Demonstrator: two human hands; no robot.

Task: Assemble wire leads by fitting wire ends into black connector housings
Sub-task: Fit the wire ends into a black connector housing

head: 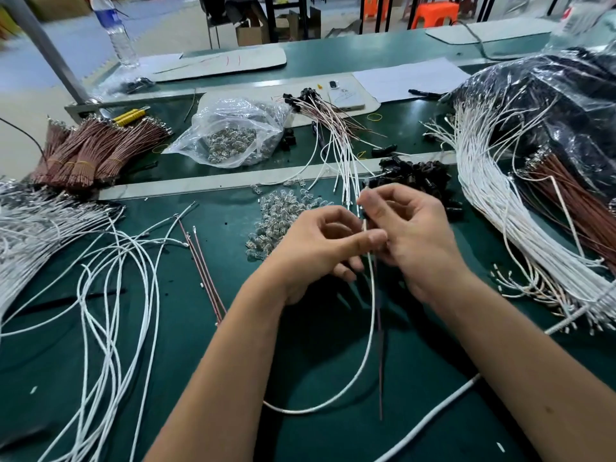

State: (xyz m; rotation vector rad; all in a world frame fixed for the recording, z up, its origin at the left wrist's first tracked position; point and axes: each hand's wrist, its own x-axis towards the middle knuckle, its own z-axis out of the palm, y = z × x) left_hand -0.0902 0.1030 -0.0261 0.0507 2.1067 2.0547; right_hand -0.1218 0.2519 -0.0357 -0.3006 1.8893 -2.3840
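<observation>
Near the middle of the green workbench (206,345), the left hand (320,248) pinched a white wire (368,331) between thumb and fingers. The right hand (410,235), fingers curled, pinched a small black connector housing (365,215) at the wire's top end. A brown wire (380,355) hung beside it. Loose black housings (416,178) lay heaped just beyond the hands.

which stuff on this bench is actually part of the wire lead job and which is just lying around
Part of the job:
left hand and right hand, pinching a white wire and a brown wire
pile of black housings
white wire bundle
brown wire bundles

Just lying about:
water bottle
phone
yellow-handled tool
</observation>
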